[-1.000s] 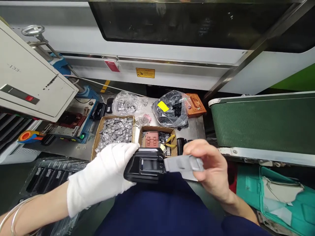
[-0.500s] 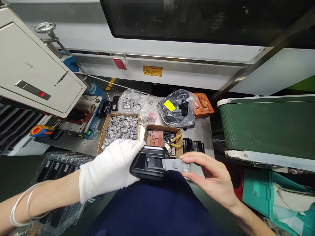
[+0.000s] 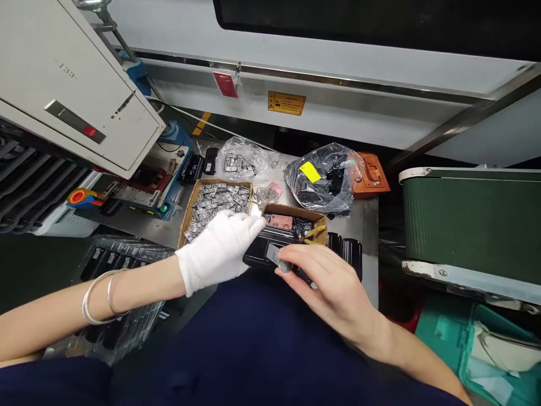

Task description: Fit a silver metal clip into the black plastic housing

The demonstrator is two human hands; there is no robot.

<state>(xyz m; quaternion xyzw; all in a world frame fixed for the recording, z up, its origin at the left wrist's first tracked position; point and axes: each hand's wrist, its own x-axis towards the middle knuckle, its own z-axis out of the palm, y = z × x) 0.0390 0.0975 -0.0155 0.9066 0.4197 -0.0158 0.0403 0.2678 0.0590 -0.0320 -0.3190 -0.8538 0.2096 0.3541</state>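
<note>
My left hand (image 3: 220, 248), in a white glove, grips a black plastic housing (image 3: 264, 248) at its left end, over my lap by the table's front edge. My bare right hand (image 3: 325, 282) lies over the housing's right part, its fingers pressing a flat grey piece (image 3: 274, 255) down onto it. Most of the housing is hidden under the two hands. Just behind them a cardboard box of small metal parts (image 3: 217, 200) stands beside a smaller cardboard box (image 3: 296, 221) holding a reddish block and mixed bits.
A steel table (image 3: 363, 214) carries a clear bag of metal parts (image 3: 240, 160), a black-filled bag with a yellow tag (image 3: 323, 177), an orange case (image 3: 369, 175) and black housings (image 3: 350, 248). A blue fixture (image 3: 156, 180) sits left, a green conveyor (image 3: 469, 220) right, a tray (image 3: 110, 265) lower left.
My right hand has brought the grey piece from out at the right down onto the housing and now covers it. Both hands moved up toward the boxes as the view tilted down.
</note>
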